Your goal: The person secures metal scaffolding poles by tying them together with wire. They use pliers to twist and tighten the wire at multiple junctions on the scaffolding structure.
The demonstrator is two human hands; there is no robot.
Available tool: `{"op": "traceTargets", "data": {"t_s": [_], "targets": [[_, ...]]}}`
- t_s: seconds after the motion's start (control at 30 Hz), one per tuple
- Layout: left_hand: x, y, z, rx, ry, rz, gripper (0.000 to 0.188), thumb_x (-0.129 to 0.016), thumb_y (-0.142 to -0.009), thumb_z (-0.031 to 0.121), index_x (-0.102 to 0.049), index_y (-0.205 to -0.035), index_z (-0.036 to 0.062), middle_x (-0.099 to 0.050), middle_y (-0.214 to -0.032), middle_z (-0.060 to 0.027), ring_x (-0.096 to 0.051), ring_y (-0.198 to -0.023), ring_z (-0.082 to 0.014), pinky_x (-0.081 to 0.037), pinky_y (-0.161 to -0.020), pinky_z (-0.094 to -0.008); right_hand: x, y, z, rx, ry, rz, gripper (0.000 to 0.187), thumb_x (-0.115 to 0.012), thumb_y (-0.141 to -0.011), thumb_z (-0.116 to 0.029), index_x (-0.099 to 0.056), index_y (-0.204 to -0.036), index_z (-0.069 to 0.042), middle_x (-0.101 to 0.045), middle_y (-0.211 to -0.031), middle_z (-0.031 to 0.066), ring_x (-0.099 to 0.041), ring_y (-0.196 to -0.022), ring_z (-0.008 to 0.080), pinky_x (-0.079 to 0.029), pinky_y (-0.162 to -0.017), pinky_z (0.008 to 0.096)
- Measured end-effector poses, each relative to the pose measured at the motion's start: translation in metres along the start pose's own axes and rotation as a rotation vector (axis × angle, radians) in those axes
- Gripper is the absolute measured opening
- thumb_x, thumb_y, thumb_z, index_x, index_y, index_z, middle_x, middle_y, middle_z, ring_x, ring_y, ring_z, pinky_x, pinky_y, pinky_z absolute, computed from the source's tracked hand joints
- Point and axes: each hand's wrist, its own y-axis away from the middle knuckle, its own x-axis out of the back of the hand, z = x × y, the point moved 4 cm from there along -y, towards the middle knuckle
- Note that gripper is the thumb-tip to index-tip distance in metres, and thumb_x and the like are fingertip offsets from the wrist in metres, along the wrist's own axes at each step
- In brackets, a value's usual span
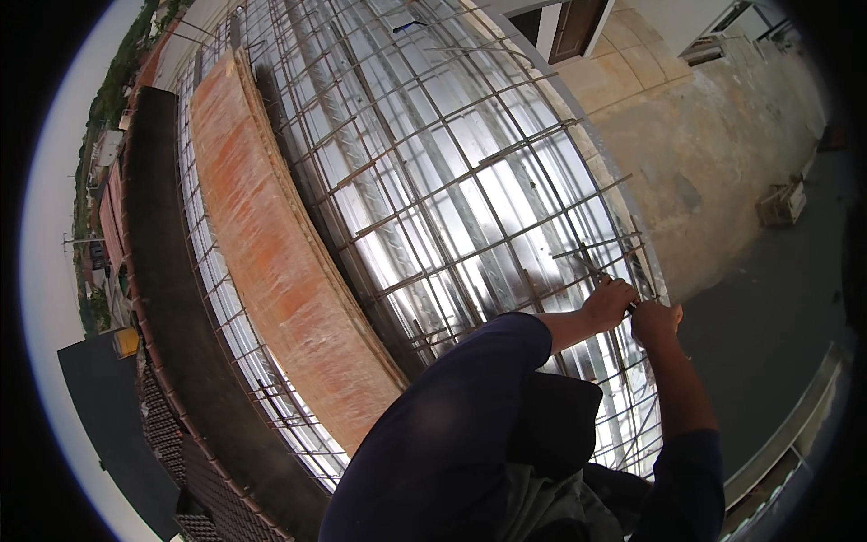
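My left hand (609, 303) and my right hand (654, 322) are close together at the right edge of a steel rebar mesh (492, 163). Both sets of fingers are curled closed. Something thin and dark shows between them, too small and too covered to name. Short bar ends cross just beyond my left hand. Beneath the mesh lies shiny corrugated metal decking (433, 185), bright with reflected light.
A long, orange-stained plywood board (271, 244) rests on the mesh to the left. Past the deck's right edge is a drop to a lower concrete floor (659, 154), where a small crate-like object (782, 204) stands. A tiled roof (217, 479) lies at lower left.
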Motion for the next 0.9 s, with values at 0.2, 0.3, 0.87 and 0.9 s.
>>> {"op": "traceTargets", "data": {"t_s": [0.2,0.3,0.87,0.9], "targets": [[-0.015,0.003,-0.007,-0.111,-0.108,-0.054,0.017,-0.06,-0.073,0.009,-0.062,-0.09,0.0111,-0.057,-0.088,-0.0053,-0.053,-0.1,-0.0233,-0.035,-0.088,-0.0441,-0.065,-0.015,0.02,-0.08,-0.377,0.169,0.017,-0.054,-0.082,-0.011,-0.057,-0.096,-0.002,-0.065,-0.089,0.0167,-0.065,-0.09,0.036,-0.049,-0.078,0.0531],[-0.025,0.011,-0.011,-0.17,-0.214,-0.181,0.015,-0.061,-0.075,0.011,-0.062,-0.091,0.0112,-0.057,-0.089,-0.0044,-0.052,-0.102,-0.0221,-0.034,-0.09,-0.0454,-0.094,-0.011,0.011,-0.123,-0.492,0.211,0.021,-0.053,-0.083,-0.01,-0.05,-0.102,-0.001,-0.062,-0.095,0.0205,-0.063,-0.091,0.04,-0.049,-0.079,0.05],[-0.007,-0.035,0.005,0.058,-0.129,-0.253,0.032,-0.064,-0.074,0.019,-0.053,-0.1,0.0056,-0.059,-0.098,-0.0146,-0.057,-0.096,-0.0323,-0.044,-0.088,-0.0446,-0.003,0.026,-0.005,-0.077,0.287,0.684,0.039,-0.058,-0.082,-0.023,-0.057,-0.11,0.004,-0.061,-0.081,0.0136,-0.062,-0.077,0.0341,-0.049,-0.067,0.0493],[-0.002,-0.043,0.001,0.148,-0.08,-0.319,0.033,-0.063,-0.074,0.017,-0.052,-0.102,0.005,-0.06,-0.099,-0.0154,-0.058,-0.094,-0.0329,-0.046,-0.082,-0.0427,0.009,0.029,-0.008,-0.08,0.494,0.81,0.032,-0.048,-0.086,-0.019,-0.058,-0.107,0.003,-0.059,-0.083,0.0118,-0.06,-0.07,0.0312,-0.049,-0.064,0.0489]]}}
